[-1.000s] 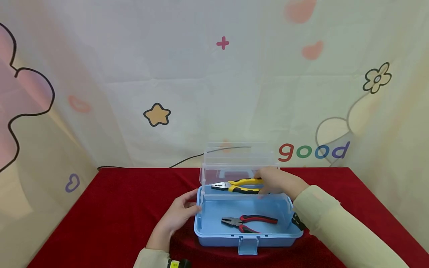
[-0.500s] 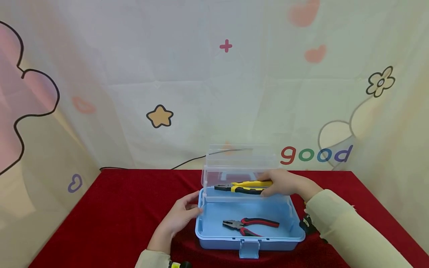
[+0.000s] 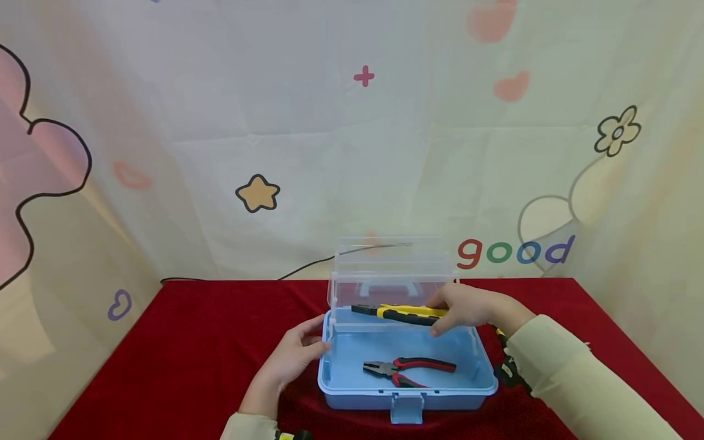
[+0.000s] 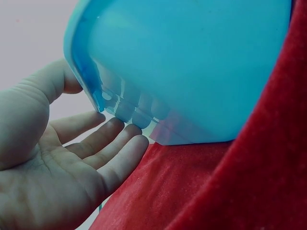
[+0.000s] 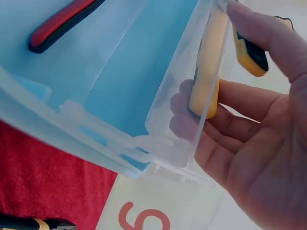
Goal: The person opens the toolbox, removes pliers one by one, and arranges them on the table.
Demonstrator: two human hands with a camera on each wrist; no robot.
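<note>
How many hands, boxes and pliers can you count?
Hands: 2 (left hand, right hand)
Boxes: 1 (blue box)
Pliers: 2 (yellow pliers, red pliers)
Total: 5, leaving out a partly hidden tool on the red cloth, kind unclear

Soft, even light; faint blur

The right hand has shifted toward 3 o'clock, its thumb lower. The metal pliers with yellow-and-black handles in its grip have turned: handles once seen spread now nearly overlap, the nose looks darker and points slightly above 9 o'clock. The cream fabric sleeve has moved toward 3 o'clock too, uncovering a small yellow-and-black piece.
</note>
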